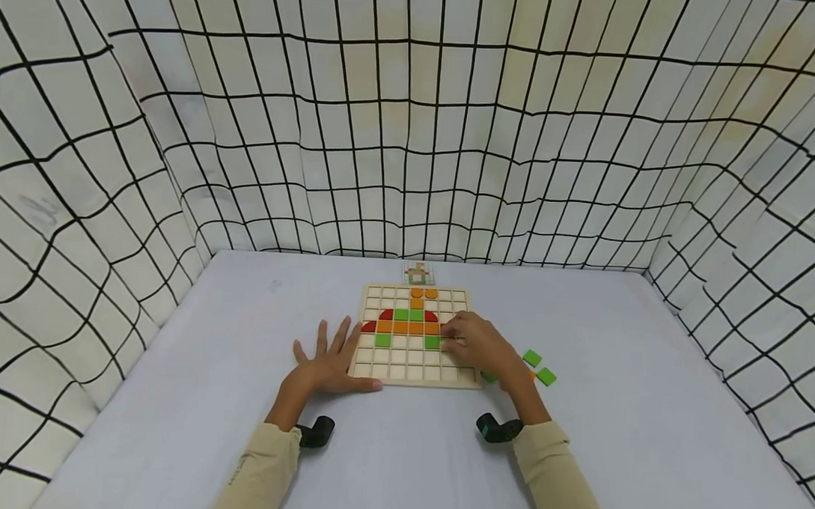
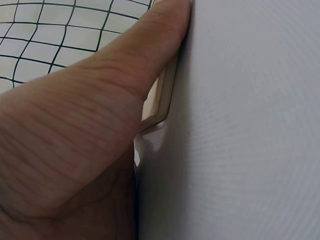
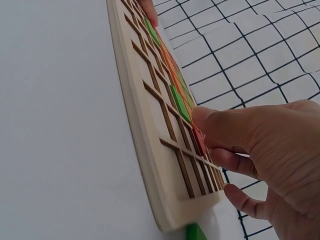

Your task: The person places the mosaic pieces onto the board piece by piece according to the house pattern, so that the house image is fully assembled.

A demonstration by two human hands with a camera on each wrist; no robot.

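White walls, pale desk, wooden board

Black lines cross the white walls [image 1: 423,75] in a grid as I watch from afar through the head view. Below them spreads the desk [image 1: 173,396]. Beige sleeves [image 1: 258,474] come in from 8 and 4 o'clock of the wooden board [image 1: 415,357], which lies flat, its squares part-filled. My left grip [image 1: 332,370], at the board's 8 o'clock, is released: fingers spread, thumb along the near edge. My right grip [image 1: 477,341], at 3 o'clock, has its fingers bent, thumb and forefinger pinching a red tile [image 3: 198,142] just past that end of the board's row of orange tiles [image 1: 408,328]. At 12 o'clock, just beyond the far edge, I have a small printed card [image 1: 418,273]. Loose green tiles [image 1: 546,376] sit on the desk between 3 and 4 o'clock, a bit of orange showing beside them. Smallest are the orange rounds [image 1: 431,293], side by side near the board's 12 o'clock edge.
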